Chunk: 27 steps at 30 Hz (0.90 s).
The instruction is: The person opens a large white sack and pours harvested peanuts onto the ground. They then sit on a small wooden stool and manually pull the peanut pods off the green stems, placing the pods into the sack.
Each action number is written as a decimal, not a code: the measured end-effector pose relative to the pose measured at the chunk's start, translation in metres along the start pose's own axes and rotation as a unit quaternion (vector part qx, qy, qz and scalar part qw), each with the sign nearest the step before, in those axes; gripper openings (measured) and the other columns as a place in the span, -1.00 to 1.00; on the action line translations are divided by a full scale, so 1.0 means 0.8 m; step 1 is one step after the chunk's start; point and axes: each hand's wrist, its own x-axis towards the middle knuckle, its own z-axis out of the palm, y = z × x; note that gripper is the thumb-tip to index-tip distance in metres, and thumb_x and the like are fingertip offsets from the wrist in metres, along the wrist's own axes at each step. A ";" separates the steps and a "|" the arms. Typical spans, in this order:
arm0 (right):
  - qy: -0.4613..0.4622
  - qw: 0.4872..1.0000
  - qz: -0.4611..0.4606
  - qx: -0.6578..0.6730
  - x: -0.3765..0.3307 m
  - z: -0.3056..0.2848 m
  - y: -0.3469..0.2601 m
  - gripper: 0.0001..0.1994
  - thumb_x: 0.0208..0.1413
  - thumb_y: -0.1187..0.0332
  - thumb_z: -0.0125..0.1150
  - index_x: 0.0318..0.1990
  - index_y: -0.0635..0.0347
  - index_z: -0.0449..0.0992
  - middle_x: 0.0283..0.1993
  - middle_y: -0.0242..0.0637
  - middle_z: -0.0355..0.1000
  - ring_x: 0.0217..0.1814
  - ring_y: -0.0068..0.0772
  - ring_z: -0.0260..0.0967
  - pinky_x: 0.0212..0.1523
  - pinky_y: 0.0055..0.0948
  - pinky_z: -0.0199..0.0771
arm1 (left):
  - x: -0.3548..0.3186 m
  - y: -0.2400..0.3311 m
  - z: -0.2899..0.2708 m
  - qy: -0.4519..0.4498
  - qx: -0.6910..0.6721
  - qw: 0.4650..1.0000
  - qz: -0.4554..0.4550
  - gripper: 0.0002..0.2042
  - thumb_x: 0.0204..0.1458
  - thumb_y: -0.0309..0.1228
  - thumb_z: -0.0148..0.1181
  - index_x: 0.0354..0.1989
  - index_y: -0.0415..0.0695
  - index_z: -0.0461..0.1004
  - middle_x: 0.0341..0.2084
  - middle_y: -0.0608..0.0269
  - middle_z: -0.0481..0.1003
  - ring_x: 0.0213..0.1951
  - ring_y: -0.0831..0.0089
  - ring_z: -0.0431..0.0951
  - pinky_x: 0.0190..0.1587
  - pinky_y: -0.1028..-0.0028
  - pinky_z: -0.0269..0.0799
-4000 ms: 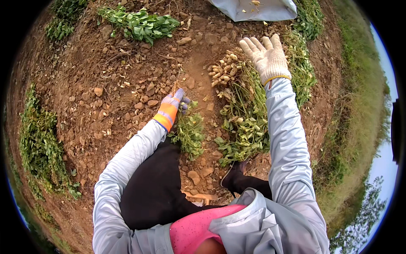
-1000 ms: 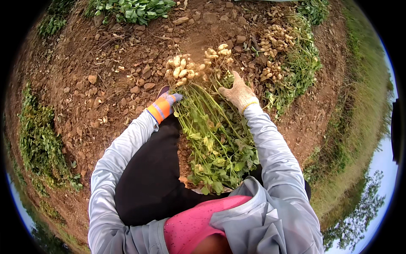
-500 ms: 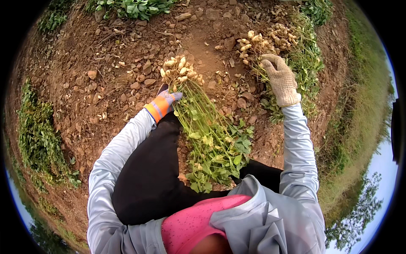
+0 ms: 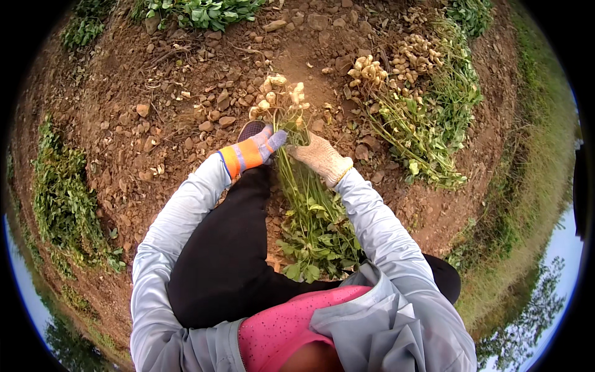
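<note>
A bunch of peanut plants [image 4: 313,217] lies between my legs, its roots and pale pods [image 4: 271,98] pointing away from me and its leafy tops toward my body. My left hand [image 4: 259,149], in a grey glove with an orange cuff, is closed around the stems just below the pods. From the right side my right hand [image 4: 319,156], in a beige knitted glove, closes on the same stems, its fingertips partly hidden behind them. The two hands nearly meet.
At the right lies a heap of pulled peanut plants [image 4: 462,93] with clustered pods [image 4: 416,59] at its far left side. More green plants lie at the left [image 4: 62,192] and far side [image 4: 201,11]. Stones [image 4: 206,126] dot the brown soil. Grass [image 4: 520,204] borders the right.
My right hand has come from the heap on the right to the bunch and now grips its stems. The bunch's pod end has shifted slightly right, with my left hand still on it.
</note>
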 end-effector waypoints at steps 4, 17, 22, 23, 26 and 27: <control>0.048 0.989 0.077 0.116 0.013 -0.047 0.054 -0.49 0.13 0.05 0.06 0.11 0.23 0.32 -0.12 -0.19 0.42 -0.11 -0.39 0.32 -0.05 -0.45 0.31 | 0.010 0.003 -0.026 0.000 -0.126 0.983 -0.137 -0.39 0.11 0.12 -0.11 0.12 -0.16 0.25 -0.22 0.19 0.44 -0.20 0.44 0.48 -0.25 0.44 0.48; 0.061 0.977 0.036 -0.199 -0.008 0.021 0.014 -0.45 0.11 0.07 0.02 0.16 0.23 0.20 -0.15 0.09 0.44 -0.07 0.03 0.42 -0.09 -0.17 0.40 | 0.015 0.049 -0.019 0.026 -0.051 0.998 -0.040 -0.58 0.08 -0.05 0.08 -0.23 -0.25 0.51 -0.50 0.28 0.51 -0.48 0.51 0.44 -0.31 0.48 0.37; -0.015 0.961 0.032 -0.275 -0.020 0.028 -0.021 -0.34 0.05 -0.05 0.01 0.19 0.25 0.16 -0.10 0.11 0.43 -0.04 0.13 0.39 -0.01 -0.11 0.36 | 0.014 -0.006 -0.021 0.067 -0.202 0.976 -0.039 -0.73 0.03 -0.27 0.11 -0.31 -0.26 0.53 -0.47 0.27 0.54 -0.42 0.53 0.52 -0.29 0.55 0.41; -0.032 0.961 0.030 -0.275 -0.018 0.025 -0.023 -0.32 0.05 -0.05 0.01 0.22 0.24 0.14 -0.09 0.11 0.43 -0.03 0.13 0.38 0.00 -0.11 0.35 | 0.015 0.001 -0.019 0.079 -0.241 0.964 -0.085 -0.74 0.03 -0.28 0.10 -0.31 -0.26 0.53 -0.46 0.27 0.54 -0.42 0.54 0.51 -0.30 0.55 0.40; -0.095 0.947 -0.006 -0.307 -0.024 -0.006 -0.048 -0.38 0.07 -0.11 -0.01 0.12 0.22 0.31 -0.04 0.03 0.42 0.03 -0.01 0.36 0.02 -0.22 0.34 | 0.005 -0.009 -0.022 0.139 -0.134 0.981 0.025 -0.78 -0.02 -0.29 0.15 -0.37 -0.22 0.52 -0.49 0.32 0.49 -0.43 0.56 0.45 -0.34 0.53 0.34; -0.119 0.946 -0.023 -0.300 -0.017 -0.026 -0.049 -0.40 0.08 -0.12 -0.03 0.07 0.21 0.37 -0.04 0.00 0.42 0.04 -0.06 0.36 0.02 -0.24 0.34 | 0.000 -0.022 -0.029 0.157 0.016 0.980 0.121 -0.79 -0.09 -0.28 0.22 -0.45 -0.19 0.52 -0.54 0.36 0.44 -0.45 0.57 0.39 -0.36 0.51 0.29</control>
